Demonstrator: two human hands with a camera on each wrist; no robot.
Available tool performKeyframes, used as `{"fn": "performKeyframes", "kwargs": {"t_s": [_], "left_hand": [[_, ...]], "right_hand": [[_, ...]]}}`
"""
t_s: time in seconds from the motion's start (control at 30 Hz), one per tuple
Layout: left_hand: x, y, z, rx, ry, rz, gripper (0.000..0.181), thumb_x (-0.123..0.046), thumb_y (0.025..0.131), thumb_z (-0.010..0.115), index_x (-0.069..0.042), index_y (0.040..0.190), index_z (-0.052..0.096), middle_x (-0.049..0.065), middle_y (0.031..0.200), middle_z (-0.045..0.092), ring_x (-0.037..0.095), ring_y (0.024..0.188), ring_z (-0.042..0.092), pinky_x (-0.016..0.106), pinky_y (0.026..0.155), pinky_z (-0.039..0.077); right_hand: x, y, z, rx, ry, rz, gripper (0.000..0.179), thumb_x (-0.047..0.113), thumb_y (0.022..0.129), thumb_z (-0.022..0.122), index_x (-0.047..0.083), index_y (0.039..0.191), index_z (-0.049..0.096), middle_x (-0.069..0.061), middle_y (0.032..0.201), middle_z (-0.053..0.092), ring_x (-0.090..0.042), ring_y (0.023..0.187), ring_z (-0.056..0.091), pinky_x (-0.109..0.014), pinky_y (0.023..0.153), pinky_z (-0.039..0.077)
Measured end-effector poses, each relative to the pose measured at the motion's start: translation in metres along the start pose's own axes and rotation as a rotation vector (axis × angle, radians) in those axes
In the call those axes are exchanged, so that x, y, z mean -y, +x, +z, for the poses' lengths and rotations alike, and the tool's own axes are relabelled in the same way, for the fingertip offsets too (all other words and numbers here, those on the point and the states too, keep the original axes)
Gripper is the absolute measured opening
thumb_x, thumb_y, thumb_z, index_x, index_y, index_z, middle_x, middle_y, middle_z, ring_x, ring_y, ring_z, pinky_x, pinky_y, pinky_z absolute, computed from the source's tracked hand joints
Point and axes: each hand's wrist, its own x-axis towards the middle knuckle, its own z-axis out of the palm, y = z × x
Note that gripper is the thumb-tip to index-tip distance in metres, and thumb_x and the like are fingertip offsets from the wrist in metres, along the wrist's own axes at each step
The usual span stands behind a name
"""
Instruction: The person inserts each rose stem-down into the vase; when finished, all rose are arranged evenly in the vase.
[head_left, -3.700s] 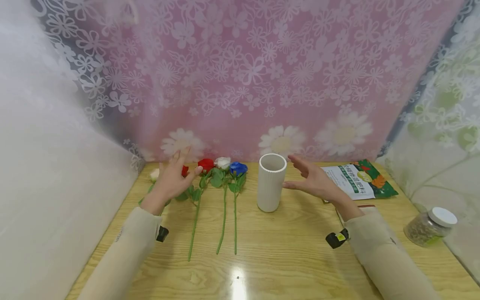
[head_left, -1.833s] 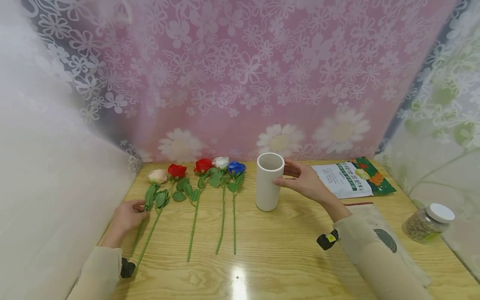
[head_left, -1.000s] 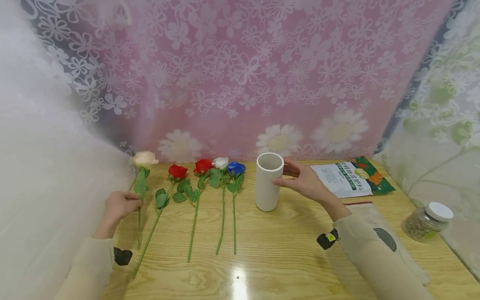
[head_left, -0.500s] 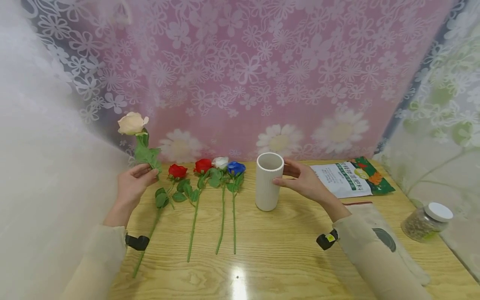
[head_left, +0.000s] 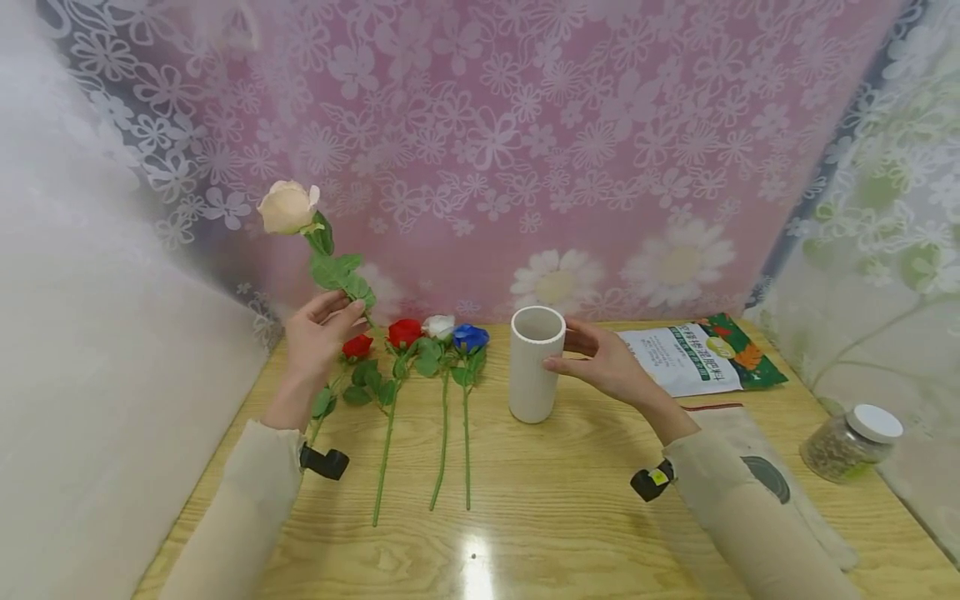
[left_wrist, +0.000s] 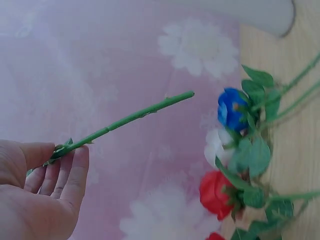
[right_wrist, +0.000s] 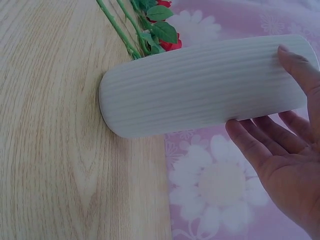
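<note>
The white vase, right of the frame's centre, could be tipped by an uneven push; the cream rose, raised at upper left, might be twisted by a loose pinch. The rose's stem is pinched in the left hand, the vase's upper part clasped by the right hand.

left wrist: vase cropped; head: leftmost red rose's stem part-hidden; cloth part-covered
</note>
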Motion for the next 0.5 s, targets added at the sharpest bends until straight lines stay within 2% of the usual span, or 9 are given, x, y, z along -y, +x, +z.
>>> {"fn": "performKeyframes", "kwargs": {"t_s": [0.13,0.5], "left_hand": [[-0.006,0.003,0.02,0.013,-0.096,0.026,0.053,-0.004,0.103,0.066,0.007,0.151,0.048,0.002,0.113,0.057,0.01,0.092,0.072,0.03,0.088,0.065],[-0.025,0.01,0.079,-0.022,-0.279,0.126,0.042,-0.001,0.099,0.07,0.006,0.14,0.059,0.0,0.102,0.066,0.013,0.088,0.076,0.032,0.083,0.066]], "right_hand": [[0.0,0.0,0.001,-0.008,-0.004,0.002,0.086,0.035,0.093,0.083,0.019,0.165,0.037,-0.012,0.159,0.053,-0.036,0.144,0.054,-0.059,0.115,0.049],[-0.001,-0.001,0.001,-0.015,0.002,0.001,0.086,0.034,0.093,0.083,0.017,0.165,0.037,-0.013,0.159,0.052,-0.037,0.145,0.054,-0.059,0.115,0.049]]}}
